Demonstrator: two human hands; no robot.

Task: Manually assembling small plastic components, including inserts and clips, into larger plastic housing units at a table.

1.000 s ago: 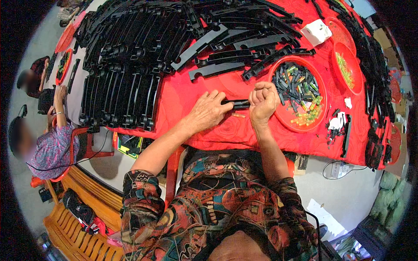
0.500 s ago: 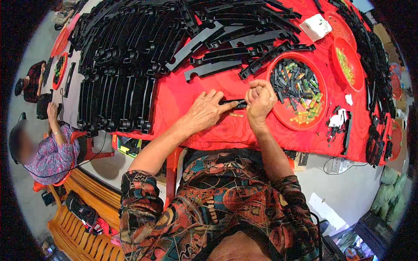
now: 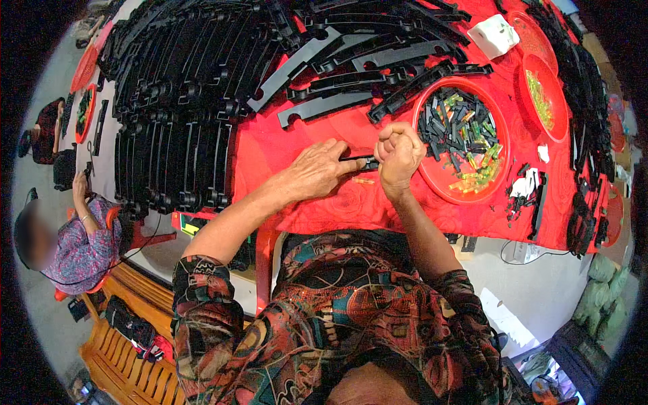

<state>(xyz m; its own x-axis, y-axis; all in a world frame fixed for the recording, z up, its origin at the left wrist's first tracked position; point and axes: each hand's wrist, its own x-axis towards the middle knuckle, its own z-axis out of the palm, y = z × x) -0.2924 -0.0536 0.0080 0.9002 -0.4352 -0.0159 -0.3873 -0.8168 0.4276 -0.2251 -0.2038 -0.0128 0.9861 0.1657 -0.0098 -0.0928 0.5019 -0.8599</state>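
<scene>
My left hand [image 3: 318, 170] lies on the red cloth with its fingers on a black plastic strip [image 3: 370, 164], holding it down by the index finger. Only a short stretch of the strip shows between my two hands. Bent into a fist, my right hand [image 3: 399, 158] is at the strip's right end; whatever is inside the fist is hidden. A small yellowish see-through piece [image 3: 363, 181] rests on the cloth just below. Right of my hands is a red round basin [image 3: 507, 154] filled with small black pieces [image 3: 445, 128] and yellow-green see-through ones [image 3: 480, 169].
Long black plastic parts [image 3: 175, 162] are stacked at left and strewn along the back [image 3: 324, 111]. A white box [image 3: 493, 36], another red basin [image 3: 555, 131] and black scraps [image 3: 523, 196] are at right. A person [image 3: 88, 233] sits at far left near a wooden bench [image 3: 135, 364].
My right fist has shifted slightly left, toward my left hand. The left hand still presses the strip, and less of it shows now. The whole view has tilted a little.
</scene>
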